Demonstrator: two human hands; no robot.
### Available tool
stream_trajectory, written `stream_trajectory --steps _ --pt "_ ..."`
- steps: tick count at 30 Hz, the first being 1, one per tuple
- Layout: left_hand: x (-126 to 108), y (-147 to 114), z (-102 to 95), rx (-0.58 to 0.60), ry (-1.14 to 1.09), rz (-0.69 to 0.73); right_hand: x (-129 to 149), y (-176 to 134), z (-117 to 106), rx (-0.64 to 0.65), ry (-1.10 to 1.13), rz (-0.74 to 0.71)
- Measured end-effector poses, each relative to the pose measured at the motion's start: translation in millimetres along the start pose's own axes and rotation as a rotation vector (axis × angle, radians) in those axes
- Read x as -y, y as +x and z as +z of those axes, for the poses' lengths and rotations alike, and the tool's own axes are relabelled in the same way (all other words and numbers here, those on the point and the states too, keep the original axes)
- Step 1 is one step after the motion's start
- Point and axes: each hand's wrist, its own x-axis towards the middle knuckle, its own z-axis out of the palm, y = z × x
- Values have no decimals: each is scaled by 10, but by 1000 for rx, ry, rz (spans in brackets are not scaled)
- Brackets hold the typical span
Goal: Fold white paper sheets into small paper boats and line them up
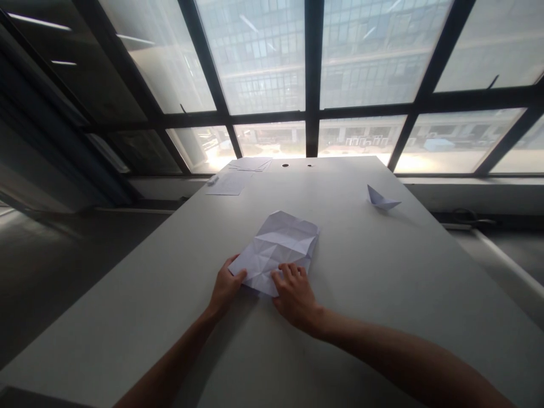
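A creased sheet of white paper (278,243) lies before me, its surface crossed by several fold lines and its far edge bent. My left hand (227,286) pinches the near left corner, thumb on top and fingers underneath. On the near right part of the sheet rests my right hand (294,292), fingers curled over the top and the thumb by the near edge. What lies under the right palm is hidden.
A folded paper boat (382,199) stands at the right of the white table (361,317). Flat paper sheets (227,184) and a crumpled white piece (212,179) lie far left. Two round holes pierce the far end, with windows behind.
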Motion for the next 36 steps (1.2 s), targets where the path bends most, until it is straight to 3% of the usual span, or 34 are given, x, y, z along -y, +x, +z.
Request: stream_trajectory --steps 6,16,21,24,26,30,33,36 --pt "20 24 -1 -2 1 -14 -61 1 30 24 -139 -81" --pt "-8 14 -13 9 -33 -50 35 -241 41 72 -90 -171" --pt "27 -11 -17 31 14 -25 -13 -158 -70 184 108 14" --pt "21 -12 -25 29 24 -21 -104 114 -112 108 170 130" --pt "12 -12 -21 19 33 -20 -211 352 -45 16 123 185" --pt "38 -24 4 33 44 -24 -473 680 243 143 98 232" --pt "82 -13 -46 64 73 17 -610 715 421 167 99 171" --pt "17 63 -198 34 258 176 -662 676 493 156 78 144"
